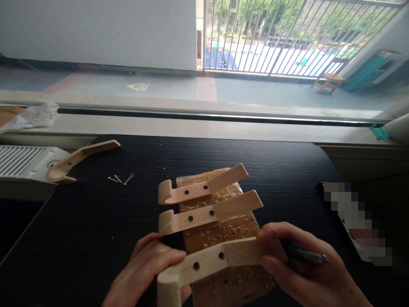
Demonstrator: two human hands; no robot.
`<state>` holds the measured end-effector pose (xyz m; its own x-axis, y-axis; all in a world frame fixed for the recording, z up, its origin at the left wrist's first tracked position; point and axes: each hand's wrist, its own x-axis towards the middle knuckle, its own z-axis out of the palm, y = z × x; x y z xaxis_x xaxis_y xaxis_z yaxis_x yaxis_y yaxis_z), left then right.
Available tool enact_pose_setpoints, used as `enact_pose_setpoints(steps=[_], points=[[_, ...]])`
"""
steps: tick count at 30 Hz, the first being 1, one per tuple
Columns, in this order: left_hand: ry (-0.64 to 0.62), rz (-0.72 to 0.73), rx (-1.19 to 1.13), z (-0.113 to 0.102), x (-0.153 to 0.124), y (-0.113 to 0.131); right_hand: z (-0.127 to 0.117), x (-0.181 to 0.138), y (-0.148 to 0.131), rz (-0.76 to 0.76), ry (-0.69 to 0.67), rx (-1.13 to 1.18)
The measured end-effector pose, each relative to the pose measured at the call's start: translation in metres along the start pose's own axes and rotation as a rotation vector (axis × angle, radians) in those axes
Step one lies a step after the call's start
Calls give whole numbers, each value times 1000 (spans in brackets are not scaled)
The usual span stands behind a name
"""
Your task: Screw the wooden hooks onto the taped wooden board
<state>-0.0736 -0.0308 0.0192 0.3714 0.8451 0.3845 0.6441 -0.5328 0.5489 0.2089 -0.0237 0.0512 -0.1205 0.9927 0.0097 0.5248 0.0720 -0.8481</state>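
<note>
A pale wooden hook (pixel 236 250) with two empty-looking screw holes lies across the near part of a board (pixel 198 243) wrapped in clear film and pitted with small holes. My left hand (pixel 147 268) grips its curved left end, fingers on both sides. At the other end, my right hand (pixel 306 260) pinches the hook between thumb and forefinger. A dark slim tool (pixel 306 255) with a pointed tip, its kind unclear, also rests in that hand. Farther up the board sit a middle wooden hook (pixel 223 208) and a far wooden hook (pixel 220 182), both with screws in their holes.
Several loose screws (pixel 123 178) lie left on the black table (pixel 79 226). Another wooden hook (pixel 92 149) rests at the table's left edge, beside a white radiator (pixel 28 160). A blurred-out flat object (pixel 358 221) lies at right. Beyond stands a window with a sill (pixel 191 130).
</note>
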Motion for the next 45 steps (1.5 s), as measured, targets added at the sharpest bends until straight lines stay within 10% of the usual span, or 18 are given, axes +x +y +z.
enact_pose_setpoints(steps=[33, 41, 45], points=[[-107, -438, -338, -6, -3, 21, -2, 10, -35, 148, -91, 0], [387, -793, 246, -53, -1, -57, -2, 12, -32, 76, -115, -67], [371, -835, 361, -62, 25, -106, 0, 12, -29, 96, -121, -95]])
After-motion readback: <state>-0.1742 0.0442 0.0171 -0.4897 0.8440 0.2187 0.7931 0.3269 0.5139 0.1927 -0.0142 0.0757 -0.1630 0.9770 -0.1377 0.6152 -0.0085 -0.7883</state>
